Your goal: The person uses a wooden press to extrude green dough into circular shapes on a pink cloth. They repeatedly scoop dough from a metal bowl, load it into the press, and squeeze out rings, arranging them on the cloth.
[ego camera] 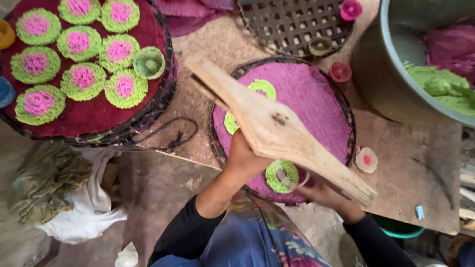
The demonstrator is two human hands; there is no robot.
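Over the tray: we hold a wooden press [277,131] above the purple-covered woven tray [341,106].
Left hand [245,155]: we grip the press.
Right hand [324,193]: we pinch a small ring mould [303,179] beside the green disc [282,175].

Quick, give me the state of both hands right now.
Left hand: closed on the wooden press, holding it above the pink-covered tray.
Right hand: under the press, by a green ring; grip cannot be told.

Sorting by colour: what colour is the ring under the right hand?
Green ring, purple layer beneath; head view.
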